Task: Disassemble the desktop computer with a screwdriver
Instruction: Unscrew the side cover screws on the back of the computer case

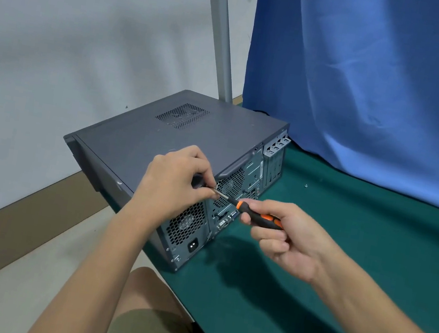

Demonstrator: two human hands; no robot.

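PC (189, 132) is lying on its side at the left edge of the table (358, 246), rear panel (252, 171) facing the person, prob. so the cover screws on that panel are reachable straight on w/ a level tool. Screwdriver (261, 219) is running roughly horizontal, tip aimed at the panel's upper edge by the fan grille.

Right hand (281, 239) is wrapping the orange/black handle, fingers curled tight round it. I'd judge that's the turning hand. Left hand (172, 184) is sitting against the PC's top edge, thumb & fingertips (209, 185) pinching the bare shaft near the tip, likely steadying the bit into a screw head (tip is hidden behind the fingers, so can't tell if it's seated). Neither hand is spread or loose.

One small screw (306, 185) is lying on the table, well apart from the PC, near the curtain (368, 89). This suggests one fastener is out, w/ the cover not yet off.
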